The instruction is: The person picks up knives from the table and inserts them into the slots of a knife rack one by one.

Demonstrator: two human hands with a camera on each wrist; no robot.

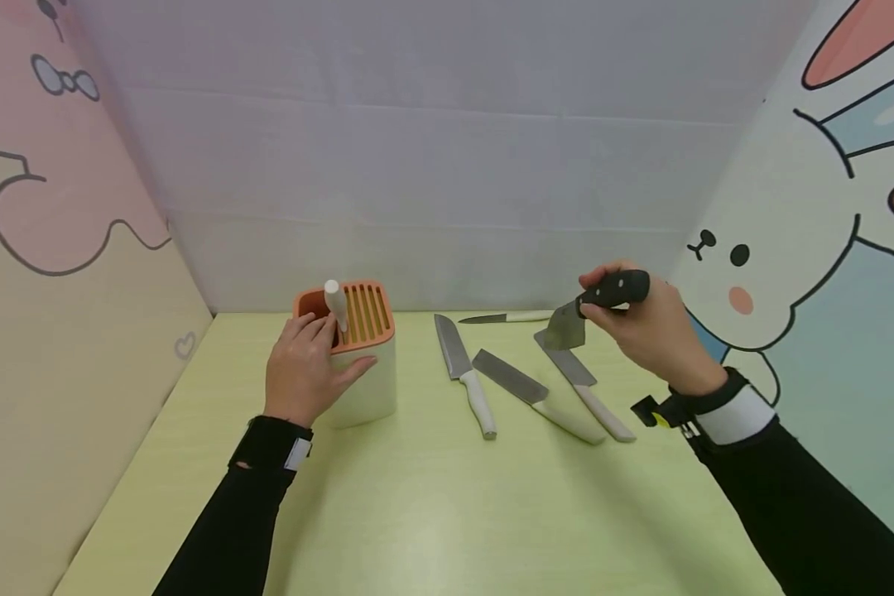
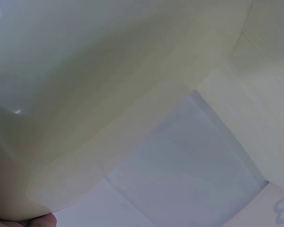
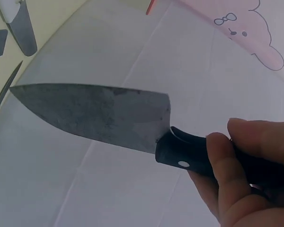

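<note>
Orange and slotted, a top is capping the white block, which is standing upright on our yellow-green bench. We are resting our left hand against the block's left side: its fingers are lying loosely at the rim, unclenched, just beside a white handle that is standing up from the top, while its thumb is stretching along the near wall.

Well to the right of the block, our right hand is grasping the black knife, fingers and thumb curling round the riveted grip. Seen from the head, its blade is pointing downward and overlapping the long knife; we cannot tell how high above it the blade is hanging.

Four blades are lying to the right of the block. Nearest to it, the pointed knife is turning its grip toward us. Next out, the cleaver is lying aslant, then the long knife. Behind these, right of the block, the small knife is lying near the back wall.
</note>
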